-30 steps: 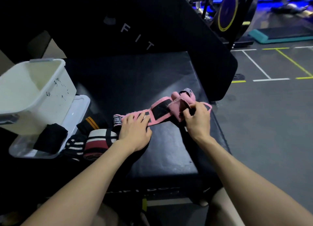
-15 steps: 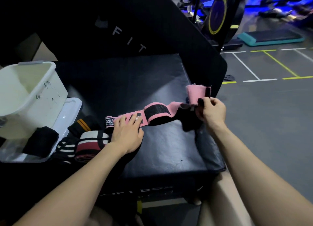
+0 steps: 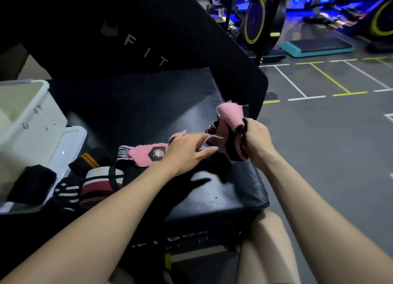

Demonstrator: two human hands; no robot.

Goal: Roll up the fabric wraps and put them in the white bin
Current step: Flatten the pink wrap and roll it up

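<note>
One pink wrap (image 3: 148,155) is what we are working on, and a second ago our left hand (image 3: 187,152) lay flat on its near end, pinning it to the black padded box (image 3: 212,190). Now that hand has lifted and reaches rightward along the strip, fingers spread and holding nothing, so the left end, with its printed label, lies loose on the pad. Our right hand (image 3: 255,139) has raised the other end higher than before and pinches it between thumb and curled fingers, the pink tip standing upright above the knuckles with a black patch hanging below. We judge the roll has not truly started: the strip is being straightened, and the free hand is probably coming over to help begin the first turn.

From the left, the white bin (image 3: 29,122) sits at the box's edge on a clear lid (image 3: 70,143), well apart from the pink wrap. Just beside it lie a black wrap (image 3: 32,183), an orange-striped black one (image 3: 89,162) and a maroon and white striped wrap (image 3: 97,183), none of them in the bin. Behind the box leans a black panel (image 3: 170,39) lettered FIT. To the right the grey gym floor (image 3: 329,145) carries white and yellow lines, with exercise bikes (image 3: 255,20) and a teal step platform (image 3: 316,46) beyond under blue light.
</note>
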